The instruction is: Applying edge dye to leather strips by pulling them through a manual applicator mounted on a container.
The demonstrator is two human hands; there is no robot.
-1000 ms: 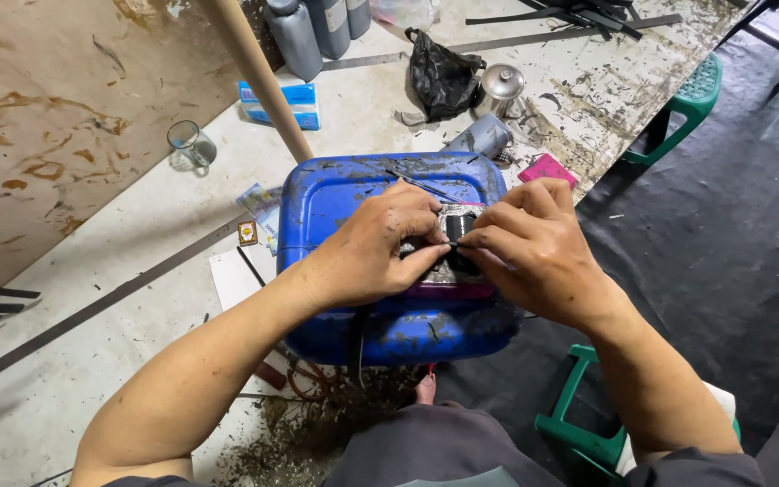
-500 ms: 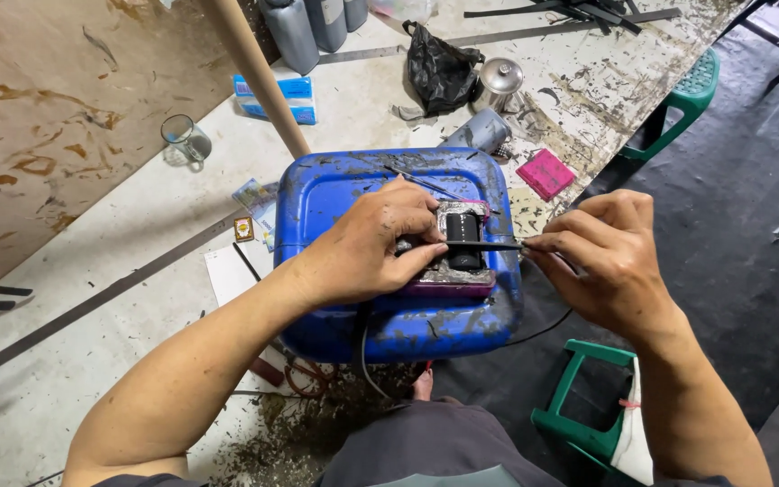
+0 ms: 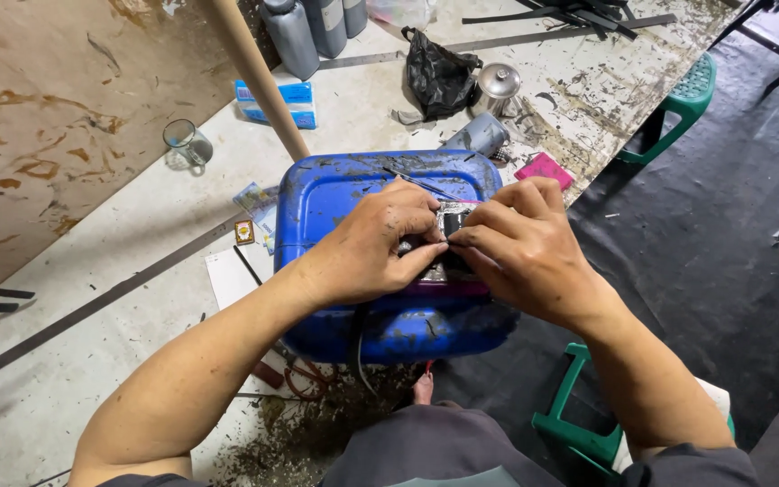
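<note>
Small dark part (image 3: 448, 236): on top of blue jerrycan (image 3: 335, 194), mid-lid, largely hidden by fingers. Left hand (image 3: 373, 248) pins it down; right hand (image 3: 520, 243) pinches narrowly at its edge. Work judged under way, unfinished. Part looks black, boxy, grimy. Beyond jerrycan: glass mug (image 3: 184, 142), black bag (image 3: 441, 77).

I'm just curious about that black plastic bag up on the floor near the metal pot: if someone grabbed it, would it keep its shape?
Probably not. The black plastic bag lies crumpled and creased, so it looks thin and floppy. It seems light for its size, though it bulges slightly, so something may be inside. Its glossy surface could be a bit slippery.
</note>
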